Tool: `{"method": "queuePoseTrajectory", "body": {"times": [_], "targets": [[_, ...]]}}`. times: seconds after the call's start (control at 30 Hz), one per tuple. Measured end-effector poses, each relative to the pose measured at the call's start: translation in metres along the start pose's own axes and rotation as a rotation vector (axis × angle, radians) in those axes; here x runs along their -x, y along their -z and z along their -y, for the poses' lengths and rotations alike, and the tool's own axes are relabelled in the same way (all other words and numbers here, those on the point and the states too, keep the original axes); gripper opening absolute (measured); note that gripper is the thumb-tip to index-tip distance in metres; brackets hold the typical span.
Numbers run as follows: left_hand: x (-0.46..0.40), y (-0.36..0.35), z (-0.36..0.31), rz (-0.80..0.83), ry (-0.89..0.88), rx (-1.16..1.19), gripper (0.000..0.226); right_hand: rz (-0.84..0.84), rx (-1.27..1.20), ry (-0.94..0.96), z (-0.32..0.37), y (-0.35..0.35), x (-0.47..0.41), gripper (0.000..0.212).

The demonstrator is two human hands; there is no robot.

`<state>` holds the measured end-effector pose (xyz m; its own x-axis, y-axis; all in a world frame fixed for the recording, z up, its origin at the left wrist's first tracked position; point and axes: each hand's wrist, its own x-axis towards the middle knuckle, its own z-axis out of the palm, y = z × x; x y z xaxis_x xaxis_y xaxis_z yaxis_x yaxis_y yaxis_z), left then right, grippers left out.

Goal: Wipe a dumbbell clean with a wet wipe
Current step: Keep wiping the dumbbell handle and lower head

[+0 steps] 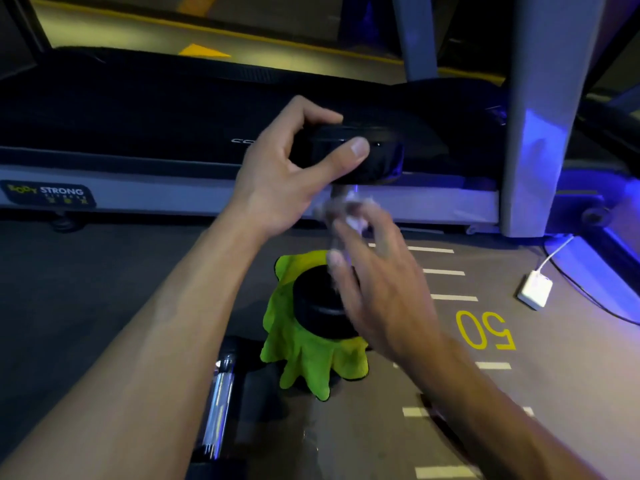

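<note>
Gym floor (104,289), grey, marked with white dashes and a yellow "50" (486,330), lit in blue at the right; a treadmill (138,133) crosses the background.

Left hand (277,181): fingers curled over the far edge and thumb (346,157) pressed on the near face of the upper black head of the dumbbell (349,154), grasping it. The dumbbell stands upright; its lower head (318,306) sits below the fingers on a green cloth (311,362) spread on the floor.

Right hand (377,289): motion-blurred, fingers loosely bent round the white wet wipe (349,209) at the handle, just beneath the left thumb and the upper head. The handle itself is largely hidden by wipe and fingers.

Nearer the viewer than the left forearm: a second dumbbell (221,400) with a chrome handle, lying on the floor beside the cloth. Beyond the right hand, to its right: a small white box (535,289) with a white cable, near a grey upright post (540,133) of the treadmill frame.
</note>
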<state>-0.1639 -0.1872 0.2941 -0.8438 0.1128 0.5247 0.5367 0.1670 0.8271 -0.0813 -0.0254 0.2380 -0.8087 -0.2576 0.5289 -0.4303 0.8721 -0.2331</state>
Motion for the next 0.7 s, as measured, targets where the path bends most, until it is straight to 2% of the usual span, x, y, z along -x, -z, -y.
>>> {"method": "queuePoseTrajectory", "body": {"times": [0.07,0.2,0.37,0.53,0.63,0.7], "targets": [[0.001,0.003,0.000,0.006,0.005,0.006,0.045,-0.010,-0.034,-0.023,-0.001,0.005,-0.013,0.045],[0.002,0.010,0.001,0.019,0.022,0.015,0.046,0.139,-0.134,0.071,-0.017,0.014,-0.004,0.053],[0.006,0.007,-0.006,0.033,0.048,0.040,0.045,0.201,-0.221,0.100,-0.025,0.033,-0.016,0.054],[0.006,-0.004,-0.014,0.028,0.055,-0.030,0.041,0.179,-0.247,-0.015,-0.017,0.019,0.013,0.058],[0.008,-0.004,-0.017,-0.028,0.069,-0.062,0.041,0.251,-0.216,0.052,-0.020,0.002,0.051,0.050],[0.009,-0.006,-0.018,-0.054,0.064,-0.070,0.039,0.218,-0.182,0.081,-0.024,-0.006,0.065,0.044]]}}
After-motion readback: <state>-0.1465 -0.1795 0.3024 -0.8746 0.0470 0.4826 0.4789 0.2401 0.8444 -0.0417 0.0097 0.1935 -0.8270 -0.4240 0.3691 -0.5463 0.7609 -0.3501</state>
